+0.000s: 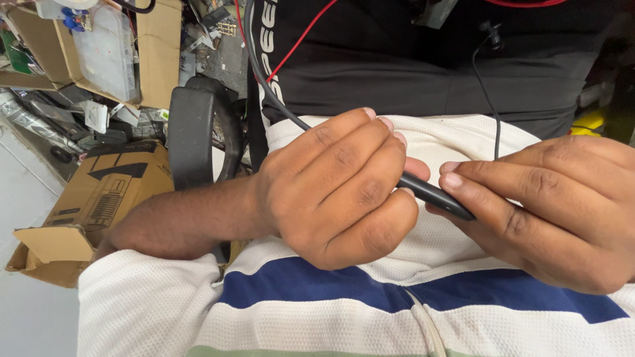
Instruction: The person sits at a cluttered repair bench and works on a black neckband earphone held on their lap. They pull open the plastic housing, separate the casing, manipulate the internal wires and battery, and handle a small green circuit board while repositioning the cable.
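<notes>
My left hand is curled around a thick black cable in front of my lap. My right hand pinches the cable's free end between thumb and fingers, just right of the left hand. The short stretch of cable between the two hands is all that shows of that end. Behind my left hand the cable runs up and away over a black garment. Both hands hover over my white, blue-striped shirt.
A black chair armrest stands left of my left forearm. Cardboard boxes sit on the floor at left, with cluttered parts and a clear plastic case behind. A thin red wire and a thin black wire cross the garment.
</notes>
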A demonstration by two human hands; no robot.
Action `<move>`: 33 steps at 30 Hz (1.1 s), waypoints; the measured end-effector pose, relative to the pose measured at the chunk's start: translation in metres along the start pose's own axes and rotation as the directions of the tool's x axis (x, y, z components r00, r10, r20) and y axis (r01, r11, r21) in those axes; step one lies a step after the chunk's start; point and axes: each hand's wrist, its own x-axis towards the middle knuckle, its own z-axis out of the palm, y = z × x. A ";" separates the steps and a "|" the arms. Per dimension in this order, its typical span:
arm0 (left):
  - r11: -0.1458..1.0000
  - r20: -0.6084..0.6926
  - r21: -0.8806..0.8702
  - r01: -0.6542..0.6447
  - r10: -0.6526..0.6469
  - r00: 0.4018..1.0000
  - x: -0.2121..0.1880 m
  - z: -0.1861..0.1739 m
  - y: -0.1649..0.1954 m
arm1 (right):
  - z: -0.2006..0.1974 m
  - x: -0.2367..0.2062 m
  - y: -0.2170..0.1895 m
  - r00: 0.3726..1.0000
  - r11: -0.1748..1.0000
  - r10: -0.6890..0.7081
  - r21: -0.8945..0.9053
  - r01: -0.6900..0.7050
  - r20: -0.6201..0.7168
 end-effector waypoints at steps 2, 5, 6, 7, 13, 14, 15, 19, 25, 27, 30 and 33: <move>1.000 0.014 -0.003 0.016 -0.016 1.000 0.001 0.001 0.000 | 0.000 0.001 0.000 1.000 1.000 0.003 -0.008 -0.003 0.002; 0.999 0.086 -0.010 0.051 -0.049 0.995 0.002 -0.001 0.000 | 0.000 0.002 0.001 1.000 1.000 0.008 -0.012 -0.008 0.000; 0.998 0.103 -0.010 0.064 -0.063 0.993 0.002 -0.002 0.000 | 0.000 0.003 0.001 1.000 1.000 0.008 -0.012 -0.008 -0.002; 0.997 0.101 -0.009 0.079 -0.078 0.992 0.002 0.001 0.001 | 0.001 0.003 0.001 1.000 1.000 0.015 -0.013 -0.015 -0.004; 0.991 0.128 0.047 0.126 -0.131 0.983 0.002 0.004 -0.004 | -0.003 0.004 0.001 0.993 0.993 0.112 0.024 -0.113 0.038; 0.989 0.136 0.058 0.139 -0.146 0.980 0.002 0.004 -0.005 | -0.004 0.004 0.000 0.984 0.985 0.166 0.039 -0.169 0.061; 0.981 0.182 0.055 0.187 -0.194 0.964 0.002 0.004 -0.004 | -0.005 0.004 -0.002 0.972 0.973 0.220 0.052 -0.225 0.086; 0.923 0.270 -0.028 0.384 -0.363 0.892 -0.001 0.011 -0.001 | -0.002 0.007 -0.007 0.902 0.903 0.429 0.006 -0.430 0.056; 0.809 0.427 -0.108 0.578 -0.487 0.761 -0.012 0.020 0.002 | 0.015 0.018 0.003 0.971 0.953 0.233 -0.188 -0.238 -0.045; 0.792 0.450 -0.104 0.601 -0.502 0.739 -0.014 0.021 0.002 | 0.020 0.021 0.007 0.974 0.951 0.217 -0.210 -0.227 -0.070; 0.783 0.462 -0.107 0.613 -0.507 0.728 -0.014 0.018 0.000 | 0.027 0.021 0.013 0.969 0.962 0.222 -0.140 -0.236 -0.113; 0.772 0.461 -0.128 0.622 -0.509 0.727 -0.011 0.017 -0.003 | 0.032 0.017 0.017 0.956 0.963 0.255 -0.054 -0.265 -0.148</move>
